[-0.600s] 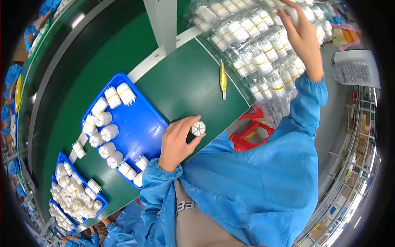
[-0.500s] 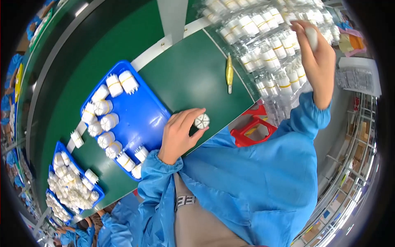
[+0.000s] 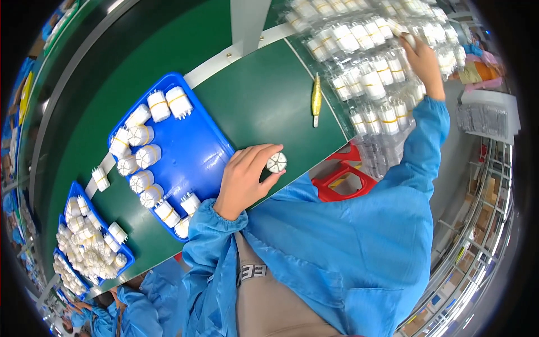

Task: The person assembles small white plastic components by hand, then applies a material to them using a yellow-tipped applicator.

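My left hand curls thumb and fingers round a white cylindrical bundle, standing on the green table; its round end shows several wedge-like segments. At the upper right, my right hand reaches over clear plastic trays and grips a small white cylindrical piece at its fingertips. Rows of white cylinders with yellow bands fill these trays. Between the hands lies a yellow-handled tool. Left of my left hand, a blue tray holds several white banded bundles with pins at their ends.
A lone white bundle sits beyond the blue tray. Farther left, another blue bin is heaped with white parts. A red stool stands beneath the table edge. People in blue sleeves are at lower left. A grey post rises at the table's back.
My right hand has moved down onto the trays with the small white piece in its fingers. The left hand stays round its bundle. The view has shifted slightly.
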